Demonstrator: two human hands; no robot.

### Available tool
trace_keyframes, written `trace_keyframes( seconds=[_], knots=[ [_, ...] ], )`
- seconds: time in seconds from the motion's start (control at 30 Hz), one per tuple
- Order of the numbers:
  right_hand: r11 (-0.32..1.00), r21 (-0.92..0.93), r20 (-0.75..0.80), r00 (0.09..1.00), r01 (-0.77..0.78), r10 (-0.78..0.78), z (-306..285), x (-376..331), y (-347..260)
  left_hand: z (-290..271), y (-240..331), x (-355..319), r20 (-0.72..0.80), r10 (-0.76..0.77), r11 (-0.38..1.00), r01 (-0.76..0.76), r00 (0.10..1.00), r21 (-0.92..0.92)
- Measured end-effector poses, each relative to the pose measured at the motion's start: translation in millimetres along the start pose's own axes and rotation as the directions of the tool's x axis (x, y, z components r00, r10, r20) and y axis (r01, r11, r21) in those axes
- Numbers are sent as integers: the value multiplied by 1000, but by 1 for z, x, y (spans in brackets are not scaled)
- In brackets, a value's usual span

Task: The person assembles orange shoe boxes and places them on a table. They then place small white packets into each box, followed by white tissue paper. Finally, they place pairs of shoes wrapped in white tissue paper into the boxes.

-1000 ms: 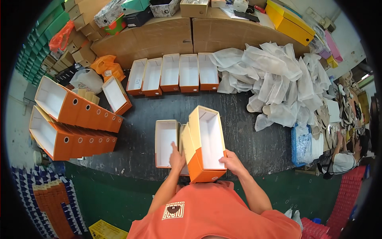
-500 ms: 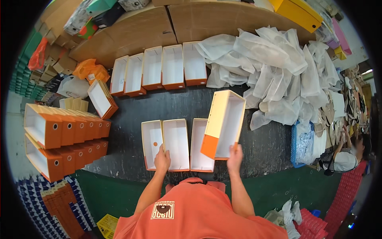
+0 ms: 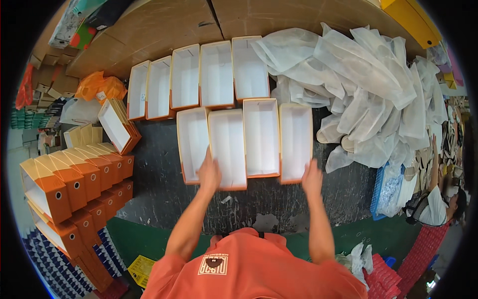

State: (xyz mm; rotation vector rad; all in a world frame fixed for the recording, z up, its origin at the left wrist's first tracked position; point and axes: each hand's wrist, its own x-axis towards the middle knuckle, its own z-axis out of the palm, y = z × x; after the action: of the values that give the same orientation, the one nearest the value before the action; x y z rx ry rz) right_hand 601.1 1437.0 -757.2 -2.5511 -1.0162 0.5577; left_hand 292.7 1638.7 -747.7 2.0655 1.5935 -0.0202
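— Any grip in the fingers [image 3: 209,162]?
— Impossible to tell: left hand [image 3: 211,175] at the wall between the leftmost two of four open orange boxes [image 3: 262,137], right hand [image 3: 312,179] blurred by the rightmost one's outer edge.
— Farther out?
— Dark counter [image 3: 154,189] beneath, five more boxes [image 3: 217,74] behind.

Scuffed black worktable [image 3: 159,174]: front row of four open white-lined shoeboxes [image 3: 261,139]; back row of five [image 3: 186,77]; orange shoeboxes [image 3: 77,194] stacked left; translucent bags [image 3: 368,94] heaped right, apparently holding shoes [image 3: 347,143].
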Motion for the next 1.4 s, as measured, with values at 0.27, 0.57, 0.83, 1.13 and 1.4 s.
trace_keyframes(
  seconds=[0.27,0.57,0.83,1.13,1.4],
  knots=[
    [977,202,190,976,71,-110,-4,81,31,-50,-24,-2,-221,168,949,-219,961,-227],
    [840,541,-250,962,47,106,1,-96,37,-276,-224,-188,-834,-544,810,202,-91,-550],
    [795,606,42,995,42,-85,18,-215,22,-390,-250,-174,-813,-550,822,47,-193,-568],
    [565,825,224,934,-28,-280,-18,-344,-179,-504,-190,-387,-926,197,968,-83,-322,235],
    [-170,926,84,625,-336,-776,-127,-367,-237,-287,-62,-378,-579,797,393,-581,-171,713]
  ],
)
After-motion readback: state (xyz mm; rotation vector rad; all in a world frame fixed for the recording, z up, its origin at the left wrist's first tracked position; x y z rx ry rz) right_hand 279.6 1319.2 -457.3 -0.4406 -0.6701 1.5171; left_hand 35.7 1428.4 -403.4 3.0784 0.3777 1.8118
